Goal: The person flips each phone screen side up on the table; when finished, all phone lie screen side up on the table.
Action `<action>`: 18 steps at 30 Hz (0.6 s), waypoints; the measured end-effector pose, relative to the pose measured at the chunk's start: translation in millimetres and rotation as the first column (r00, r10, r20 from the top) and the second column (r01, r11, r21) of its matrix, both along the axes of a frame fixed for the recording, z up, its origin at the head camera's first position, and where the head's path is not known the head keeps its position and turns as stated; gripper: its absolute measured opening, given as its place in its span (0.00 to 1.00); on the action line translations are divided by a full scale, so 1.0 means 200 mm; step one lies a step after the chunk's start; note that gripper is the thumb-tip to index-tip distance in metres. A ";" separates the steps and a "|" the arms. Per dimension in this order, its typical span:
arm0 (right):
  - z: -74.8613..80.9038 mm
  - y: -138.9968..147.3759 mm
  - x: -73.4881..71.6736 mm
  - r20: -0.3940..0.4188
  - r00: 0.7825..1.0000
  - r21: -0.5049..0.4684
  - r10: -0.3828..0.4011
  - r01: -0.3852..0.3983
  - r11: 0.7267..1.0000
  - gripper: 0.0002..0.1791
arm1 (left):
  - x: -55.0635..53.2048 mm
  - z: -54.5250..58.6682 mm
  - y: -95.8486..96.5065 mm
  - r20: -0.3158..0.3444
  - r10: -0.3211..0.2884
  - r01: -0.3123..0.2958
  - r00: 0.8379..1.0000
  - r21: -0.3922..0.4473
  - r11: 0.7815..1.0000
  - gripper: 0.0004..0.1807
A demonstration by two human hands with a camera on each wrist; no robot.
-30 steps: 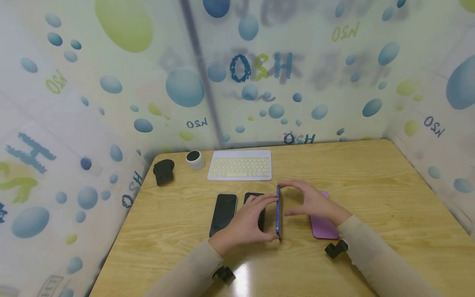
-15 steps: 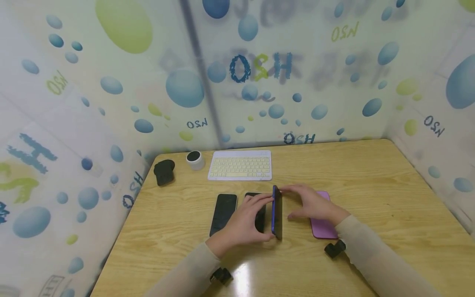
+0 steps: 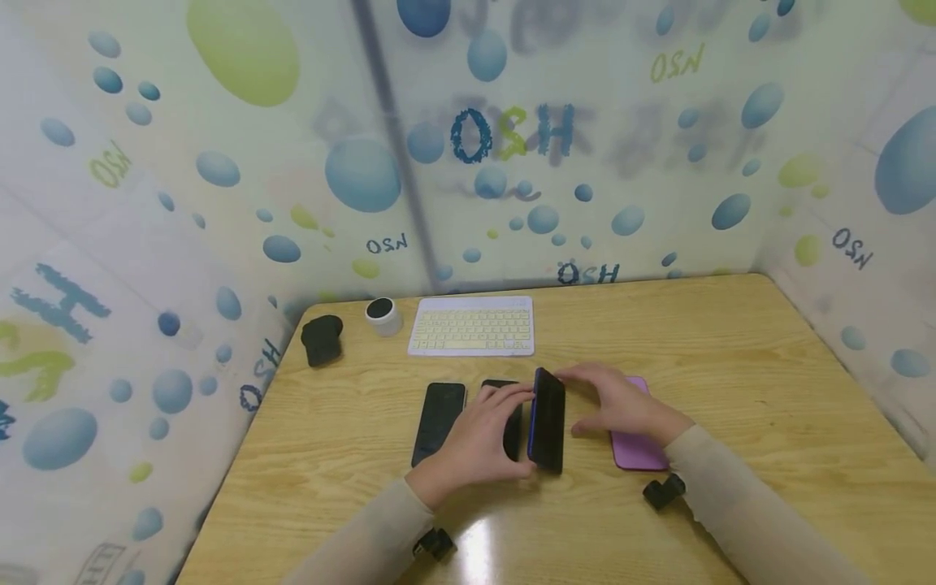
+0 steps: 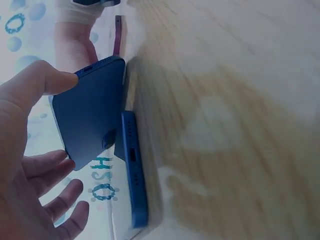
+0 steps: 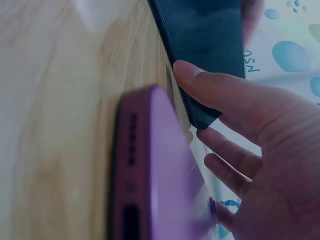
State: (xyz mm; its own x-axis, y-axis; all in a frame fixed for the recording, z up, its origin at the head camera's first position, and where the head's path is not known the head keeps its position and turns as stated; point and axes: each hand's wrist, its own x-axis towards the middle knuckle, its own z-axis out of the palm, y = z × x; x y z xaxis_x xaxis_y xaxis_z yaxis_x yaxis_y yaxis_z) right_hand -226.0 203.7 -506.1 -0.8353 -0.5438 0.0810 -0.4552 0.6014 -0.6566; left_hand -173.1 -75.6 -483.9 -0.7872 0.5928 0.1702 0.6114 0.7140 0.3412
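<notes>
A blue-backed phone (image 3: 548, 422) stands tilted on its long edge, its dark screen facing right. My left hand (image 3: 475, 439) holds it by its two short ends, thumb at the near end and fingertips at the far end, as the left wrist view shows on the blue back (image 4: 92, 110). To its right is my right hand (image 3: 621, 402), fingers spread, fingertips close to the phone's far corner; its thumb (image 5: 187, 70) overlaps the screen's edge in the right wrist view. Under the right forearm lies a purple phone (image 3: 638, 449). Left of the held phone lies a dark-screened phone (image 3: 514, 435), partly hidden by my left hand.
Another dark-screened phone (image 3: 439, 418) lies farther left. Behind are a white keyboard (image 3: 471, 327), a white cylinder with a black top (image 3: 383, 317) and a black object (image 3: 322, 340). Patterned walls enclose the back and sides of the wooden table (image 3: 695, 325).
The blue phone has tipped from nearly edge-on so its dark screen now shows, its top leaning left. My left hand shifted slightly left with it; the right hand's thumb drew slightly rightward.
</notes>
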 end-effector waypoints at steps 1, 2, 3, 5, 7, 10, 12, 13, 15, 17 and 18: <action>0.00 0.01 0.00 0.006 1.000 0.009 -0.006 0.006 1.000 0.47 | 0.00 0.00 0.00 0.001 0.006 -0.006 1.000 -0.011 1.000 0.53; 0.00 0.01 0.00 0.011 1.000 0.018 -0.011 0.011 1.000 0.47 | 0.00 0.00 0.00 0.001 0.011 -0.011 1.000 -0.022 1.000 0.54; 0.01 0.02 0.00 0.013 1.000 0.029 -0.016 0.015 0.999 0.46 | 0.00 -0.01 0.01 -0.002 0.016 -0.016 1.000 -0.035 0.999 0.54; 0.01 0.02 0.00 0.016 1.000 0.043 -0.024 0.023 0.999 0.45 | 0.00 -0.02 0.01 -0.010 0.021 -0.021 1.000 -0.053 0.998 0.54; 0.02 0.02 0.00 0.012 1.000 0.053 -0.027 0.027 0.998 0.44 | -0.01 -0.03 0.02 -0.019 0.020 -0.021 1.000 -0.066 0.998 0.53; 0.02 0.03 -0.01 0.004 0.999 0.066 -0.034 0.034 0.997 0.43 | -0.01 -0.04 0.04 -0.022 0.019 -0.021 1.000 -0.086 0.996 0.54; 0.01 0.04 -0.02 0.003 1.000 0.070 -0.031 0.030 0.997 0.43 | -0.01 -0.04 0.05 -0.021 0.020 -0.023 1.000 -0.114 0.993 0.54; 0.01 0.04 -0.02 0.007 1.000 0.071 -0.027 0.026 0.997 0.43 | 0.00 -0.04 0.06 -0.022 0.022 -0.024 1.000 -0.133 0.991 0.55; 0.01 0.05 -0.03 0.012 1.000 0.072 -0.016 0.015 0.997 0.43 | 0.00 -0.04 0.07 -0.022 0.024 -0.027 0.999 -0.167 0.986 0.56; 0.01 0.06 -0.04 0.020 1.000 0.069 0.001 -0.002 0.998 0.43 | -0.01 -0.05 0.08 -0.024 0.026 -0.030 0.999 -0.199 0.980 0.57; 0.01 0.06 -0.04 0.027 1.000 0.069 0.005 -0.007 0.998 0.43 | -0.01 -0.05 0.08 -0.024 0.028 -0.033 0.999 -0.213 0.977 0.57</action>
State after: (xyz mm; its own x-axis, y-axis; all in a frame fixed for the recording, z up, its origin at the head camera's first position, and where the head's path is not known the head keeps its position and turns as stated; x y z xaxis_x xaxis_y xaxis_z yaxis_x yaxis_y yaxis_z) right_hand -235.0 215.5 -504.1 -0.8334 -0.5523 0.0208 -0.4419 0.6433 -0.6252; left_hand -174.4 -59.1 -493.8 -0.8031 0.5930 0.0587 0.5936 0.7873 0.1667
